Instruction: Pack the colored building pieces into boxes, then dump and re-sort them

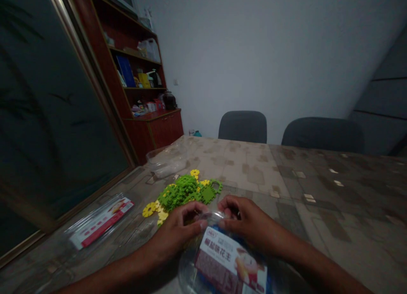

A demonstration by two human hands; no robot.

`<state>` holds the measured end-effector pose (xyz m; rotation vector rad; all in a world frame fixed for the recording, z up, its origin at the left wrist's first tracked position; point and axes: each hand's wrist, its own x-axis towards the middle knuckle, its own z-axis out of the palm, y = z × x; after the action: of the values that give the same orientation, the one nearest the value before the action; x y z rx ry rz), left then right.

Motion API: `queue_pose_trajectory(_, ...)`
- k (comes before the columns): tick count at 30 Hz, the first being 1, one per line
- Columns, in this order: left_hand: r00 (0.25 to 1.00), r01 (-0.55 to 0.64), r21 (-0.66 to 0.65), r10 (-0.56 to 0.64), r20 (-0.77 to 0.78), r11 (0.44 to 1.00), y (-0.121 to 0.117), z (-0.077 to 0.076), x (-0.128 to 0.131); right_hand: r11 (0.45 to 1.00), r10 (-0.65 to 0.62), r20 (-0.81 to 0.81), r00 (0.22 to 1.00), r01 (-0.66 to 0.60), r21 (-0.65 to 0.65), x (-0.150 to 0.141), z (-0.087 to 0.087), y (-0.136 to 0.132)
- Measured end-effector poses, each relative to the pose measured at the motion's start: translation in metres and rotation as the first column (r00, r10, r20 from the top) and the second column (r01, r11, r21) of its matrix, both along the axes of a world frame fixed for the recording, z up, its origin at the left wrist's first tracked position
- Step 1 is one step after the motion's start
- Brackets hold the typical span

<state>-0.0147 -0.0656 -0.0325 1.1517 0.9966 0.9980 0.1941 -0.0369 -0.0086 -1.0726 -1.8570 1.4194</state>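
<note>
A clear round plastic container (187, 270) with a printed label is at the table's near edge, and something blue shows through it. My left hand (187, 224) pinches its far rim from the left, thumb on top. My right hand (238, 215) grips the same rim from the right with curled fingers. Just beyond my hands lies a heap of green plastic building pieces (184, 190), with yellow flower-shaped pieces (149, 209) around it. My fingertips are partly hidden behind the rim.
A clear rectangular lid with a red and white label (101, 222) lies at the left. Behind the heap stands a clear plastic tub (167, 160). Two grey chairs (243, 126) are at the table's far side, and a red-brown cabinet (165, 128) stands back left.
</note>
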Motion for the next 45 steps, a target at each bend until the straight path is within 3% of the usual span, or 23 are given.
queue_pose_trajectory(3, 0.997, -0.075, -0.017, 0.075, -0.009, 0.997, -0.001, -0.002, -0.003, 0.987, 0.096, -0.015, 0.995, -0.097, -0.13, 0.016, 0.002, 0.002)
queue_pose_trajectory(5, 0.995, -0.098, -0.027, 0.098, 0.002, 0.995, -0.002, -0.003, -0.002, 0.985, 0.086, 0.019, 0.996, -0.082, -0.154, 0.027, 0.001, 0.0)
queue_pose_trajectory(6, 0.995, -0.099, -0.046, 0.101, 0.025, 0.994, -0.002, -0.003, -0.002, 0.994, 0.044, 0.067, 0.997, -0.037, -0.101, 0.032, 0.0, -0.004)
queue_pose_trajectory(8, 0.992, -0.085, -0.111, 0.095, 0.085, 0.99, -0.001, -0.003, 0.0, 0.988, -0.083, 0.165, 0.983, 0.059, 0.144, 0.036, -0.003, -0.016)
queue_pose_trajectory(10, 0.987, -0.087, -0.162, 0.107, 0.121, 0.983, 0.0, -0.002, 0.001, 0.882, -0.142, 0.215, 0.966, 0.025, 0.47, 0.035, -0.008, -0.032)
queue_pose_trajectory(12, 0.984, -0.116, -0.173, 0.137, 0.111, 0.978, 0.002, -0.002, 0.001, 0.698, -0.129, 0.249, 0.96, -0.09, 0.71, 0.027, -0.016, -0.047)
queue_pose_trajectory(14, 0.985, -0.135, -0.171, 0.15, 0.082, 0.976, 0.002, -0.002, -0.001, 0.534, -0.168, 0.248, 0.954, -0.123, 0.836, 0.016, -0.026, -0.058)
queue_pose_trajectory(16, 0.986, -0.135, -0.173, 0.15, 0.072, 0.976, 0.002, -0.003, -0.002, 0.425, -0.214, 0.211, 0.954, -0.104, 0.899, 0.006, -0.034, -0.064)
queue_pose_trajectory(21, 0.982, -0.098, -0.177, 0.124, 0.143, 0.979, -0.006, -0.004, -0.005, 0.247, -0.257, 0.213, 0.943, -0.149, 0.957, -0.004, -0.036, -0.063)
queue_pose_trajectory(26, 0.978, -0.09, -0.203, 0.125, 0.168, 0.975, -0.015, -0.012, -0.008, 0.175, -0.324, 0.161, 0.932, -0.108, 0.979, -0.018, -0.035, -0.059)
queue_pose_trajectory(31, 0.975, -0.109, -0.191, 0.143, 0.172, 0.976, -0.016, -0.016, -0.011, -0.019, -0.352, 0.059, 0.934, -0.071, 0.997, -0.029, -0.037, -0.06)
queue_pose_trajectory(33, 0.975, -0.023, -0.14, 0.053, 0.214, 0.99, -0.017, -0.017, -0.013, -0.016, -0.333, 0.053, 0.941, -0.062, 0.998, -0.025, -0.033, -0.059)
queue_pose_trajectory(37, 0.964, 0.198, 0.026, -0.2, 0.175, 0.98, -0.022, -0.02, -0.016, 0.057, -0.265, 0.077, 0.961, -0.064, 0.996, -0.014, -0.026, -0.056)
queue_pose_trajectory(41, 0.984, 0.161, 0.106, -0.152, -0.087, 0.981, -0.021, -0.023, -0.012, 0.073, -0.259, 0.069, 0.963, -0.052, 0.996, -0.012, -0.023, -0.055)
queue_pose_trajectory(45, 0.954, 0.127, 0.197, -0.066, -0.292, 0.972, -0.017, -0.023, -0.008, 0.177, -0.245, 0.103, 0.964, -0.06, 0.982, -0.011, -0.019, -0.057)
